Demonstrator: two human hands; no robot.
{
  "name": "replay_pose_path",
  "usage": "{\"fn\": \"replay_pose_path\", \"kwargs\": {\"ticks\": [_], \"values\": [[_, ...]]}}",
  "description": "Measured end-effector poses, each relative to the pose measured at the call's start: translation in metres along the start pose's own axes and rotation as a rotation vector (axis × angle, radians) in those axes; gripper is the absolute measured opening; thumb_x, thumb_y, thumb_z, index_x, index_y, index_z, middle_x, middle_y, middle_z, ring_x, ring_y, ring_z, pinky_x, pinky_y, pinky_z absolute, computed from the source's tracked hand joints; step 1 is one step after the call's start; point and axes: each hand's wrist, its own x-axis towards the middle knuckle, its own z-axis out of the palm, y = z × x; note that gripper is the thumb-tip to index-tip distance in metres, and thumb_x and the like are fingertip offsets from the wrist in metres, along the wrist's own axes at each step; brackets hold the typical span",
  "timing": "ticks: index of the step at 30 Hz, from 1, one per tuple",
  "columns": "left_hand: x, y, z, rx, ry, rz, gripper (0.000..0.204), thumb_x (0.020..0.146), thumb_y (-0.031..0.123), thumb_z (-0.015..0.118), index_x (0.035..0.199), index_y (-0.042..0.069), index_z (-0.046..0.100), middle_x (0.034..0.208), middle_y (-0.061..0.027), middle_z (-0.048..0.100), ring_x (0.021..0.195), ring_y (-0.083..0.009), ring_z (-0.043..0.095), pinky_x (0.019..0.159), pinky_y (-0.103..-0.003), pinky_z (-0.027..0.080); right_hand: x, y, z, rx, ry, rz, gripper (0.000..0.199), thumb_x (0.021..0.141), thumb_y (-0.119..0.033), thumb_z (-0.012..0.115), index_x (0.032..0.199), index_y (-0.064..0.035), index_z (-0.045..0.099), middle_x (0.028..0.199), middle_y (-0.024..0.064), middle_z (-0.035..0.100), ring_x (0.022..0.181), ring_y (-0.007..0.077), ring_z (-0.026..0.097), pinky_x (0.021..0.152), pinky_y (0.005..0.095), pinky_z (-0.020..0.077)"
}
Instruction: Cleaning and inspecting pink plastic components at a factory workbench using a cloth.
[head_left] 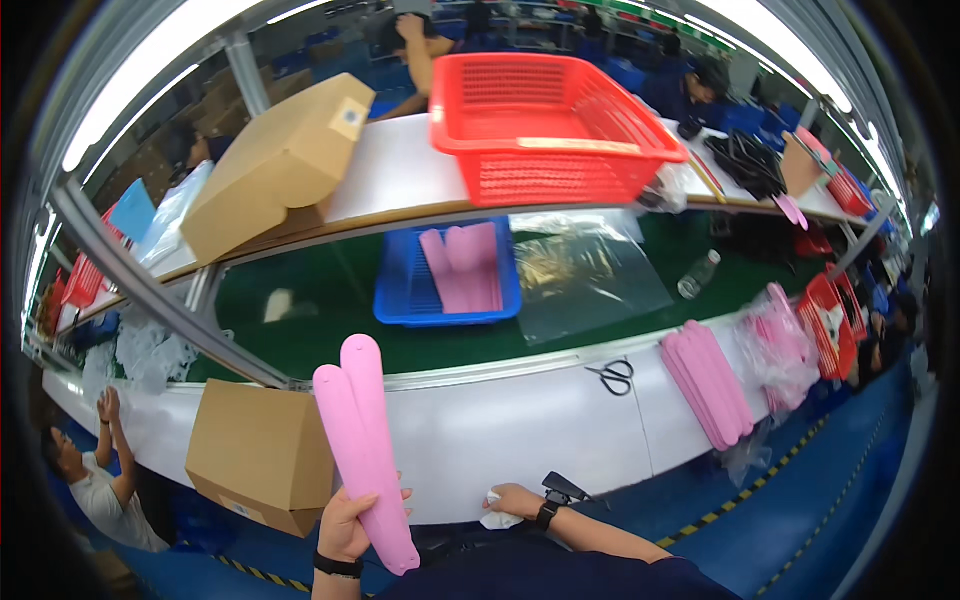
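Note:
Two long pink strips with rounded ends [368, 440] stand up from my left hand [345, 525]. Its fingers are closed around their lower part, and the strips fan apart at the top. My right hand [518, 500] rests at the near edge of the white table [510, 430], its fingers closed on a crumpled white cloth [500, 518]. It could also be a tissue. On the right part of the table lies a stack of similar pink strips [705, 385]. Black-handled scissors [612, 377] lie nearer the middle.
A cardboard box [255, 450] stands left of my left hand. Beyond, a blue basket [450, 318] with pink pieces, clear plastic film [590, 290] and a bottle [698, 275] lie on a green surface. A red basket [560, 175] sits on the shelf. Another person [110, 490] works at far left.

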Motion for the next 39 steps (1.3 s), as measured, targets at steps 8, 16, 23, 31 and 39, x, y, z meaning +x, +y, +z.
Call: {"fn": "replay_pose_path", "kwargs": {"ticks": [8, 16, 23, 31, 39], "values": [[0.102, -0.156, 0.114, 0.118, -0.164, -0.571, 0.050, 0.085, 0.007, 0.058, 0.131, 0.001, 0.038, 0.113, -0.0186, 0.054, 0.105, -0.0354, 0.057, 0.085, -0.049, 0.051, -0.201, 0.153, -0.079, 0.844, 0.489, 0.255, 0.016, 0.089, -0.009, 0.053, 0.101, -0.0045, 0.063, 0.079, 0.0008, 0.058, 0.070, 0.0100, 0.057, 0.060, 0.0245, 0.0461], [0.177, -0.239, 0.157, 0.009, -0.173, -0.522, 0.038, 0.088, 0.005, 0.055, 0.123, -0.001, 0.042, 0.108, -0.0164, 0.056, 0.098, -0.0278, 0.059, 0.083, -0.043, 0.052, -0.241, 0.147, -0.098, 0.912, 0.540, 0.192, 0.049, 0.090, -0.022, 0.055, 0.133, 0.0008, 0.044, 0.101, 0.0025, 0.059, 0.080, 0.0089, 0.054, 0.067, 0.0214, 0.0441], [0.182, -0.276, 0.087, 0.966, 0.059, -0.100, 0.032, 0.080, 0.013, 0.062, 0.105, -0.006, 0.055, 0.086, -0.0113, 0.062, 0.076, -0.0203, 0.061, 0.066, -0.030, 0.050, -0.267, 0.114, -0.170, 0.846, 0.947, 0.076, 0.034, 0.084, -0.005, 0.061, 0.116, 0.0018, 0.053, 0.098, 0.0114, 0.064, 0.087, 0.0167, 0.062, 0.074, 0.0271, 0.0495], [0.198, -0.203, 0.222, 1.086, -0.153, 0.121, 0.027, 0.086, 0.013, 0.058, 0.110, 0.000, 0.059, 0.103, -0.0133, 0.062, 0.092, -0.0211, 0.061, 0.080, -0.030, 0.048, -0.284, 0.015, -0.315, 1.141, 0.930, -0.443, 0.036, 0.090, -0.007, 0.055, 0.125, 0.0015, 0.051, 0.108, 0.0062, 0.059, 0.093, 0.0121, 0.058, 0.078, 0.0251, 0.0472], [0.225, -0.274, 0.442, 0.869, -0.386, 0.133, 0.033, 0.087, 0.017, 0.063, 0.115, 0.001, 0.058, 0.100, -0.0088, 0.062, 0.087, -0.0139, 0.060, 0.073, -0.024, 0.047, -0.296, 0.049, -0.415, 1.343, 0.415, -0.632, 0.046, 0.097, -0.013, 0.041, 0.140, 0.0015, 0.032, 0.122, 0.0092, 0.053, 0.105, 0.0157, 0.053, 0.090, 0.0297, 0.0432]]}}
